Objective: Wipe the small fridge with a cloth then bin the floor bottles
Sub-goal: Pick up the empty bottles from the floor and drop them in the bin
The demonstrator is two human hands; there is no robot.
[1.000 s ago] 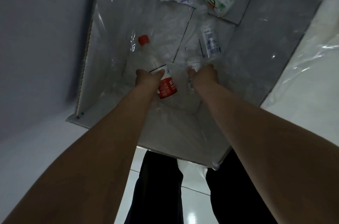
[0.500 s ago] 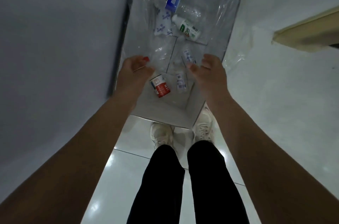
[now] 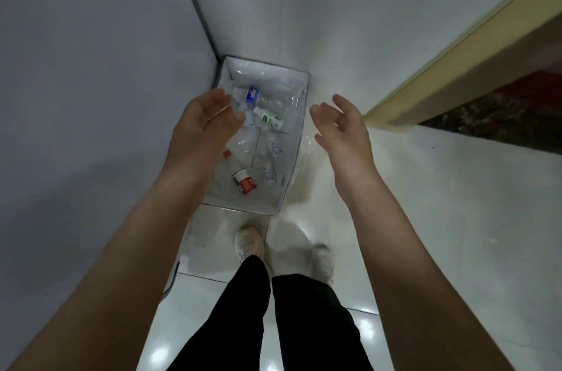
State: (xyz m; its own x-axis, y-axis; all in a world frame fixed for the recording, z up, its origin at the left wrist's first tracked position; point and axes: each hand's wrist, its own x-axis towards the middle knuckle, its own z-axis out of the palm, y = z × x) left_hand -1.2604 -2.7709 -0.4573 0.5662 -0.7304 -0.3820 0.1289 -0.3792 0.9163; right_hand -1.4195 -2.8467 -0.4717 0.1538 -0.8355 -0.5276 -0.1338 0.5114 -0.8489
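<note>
A white rectangular bin (image 3: 243,208) lined with clear plastic stands on the floor in the corner. Inside lie several plastic bottles: one with a red label (image 3: 245,182) and red cap near the front, one with a green label (image 3: 270,118) and one with a blue label (image 3: 252,94) at the back. My left hand (image 3: 203,124) hovers above the bin's left side, fingers apart and empty. My right hand (image 3: 342,127) hangs just right of the bin, also open and empty.
A grey wall (image 3: 91,81) rises on the left and a white wall (image 3: 304,5) behind the bin. A yellowish door frame (image 3: 456,60) runs at the right with a dark patterned floor beyond. My legs and pale shoes (image 3: 249,244) stand on glossy white tiles.
Both hands let go of the bottles inside the bin and rose out of it. The view pulled back and up, so the bin now looks small and far below.
</note>
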